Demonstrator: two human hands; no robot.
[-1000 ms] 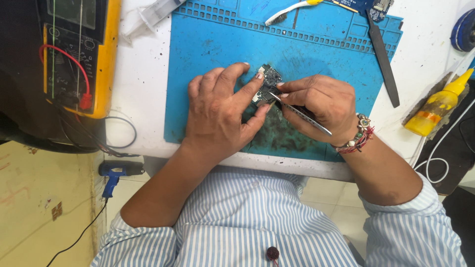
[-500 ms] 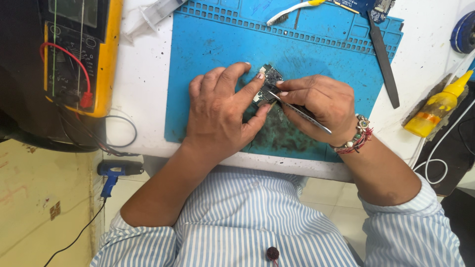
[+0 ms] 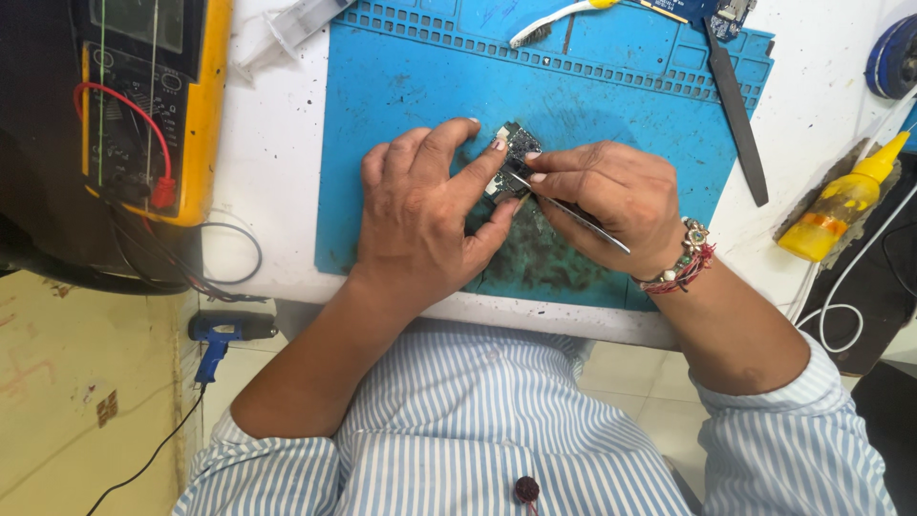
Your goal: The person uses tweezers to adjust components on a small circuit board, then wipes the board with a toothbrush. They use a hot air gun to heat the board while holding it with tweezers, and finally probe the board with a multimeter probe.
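A small dark circuit board [image 3: 514, 158] lies on a blue work mat [image 3: 401, 96]. My left hand [image 3: 420, 215] pins the board down, forefinger on its top edge and thumb at its lower edge. My right hand [image 3: 611, 196] grips thin metal tweezers [image 3: 573, 210], whose tip touches the board's middle. A beaded bracelet sits on my right wrist. Most of the board is hidden by my fingers.
A yellow multimeter [image 3: 153, 105] with red and black leads stands at the left. A yellow squeeze bottle [image 3: 841, 205] lies at the right. A dark flat tool [image 3: 737, 115], a toothbrush [image 3: 554, 19] and a syringe [image 3: 287, 33] lie near the mat's far edge. A blue glue gun [image 3: 224, 334] sits below the table.
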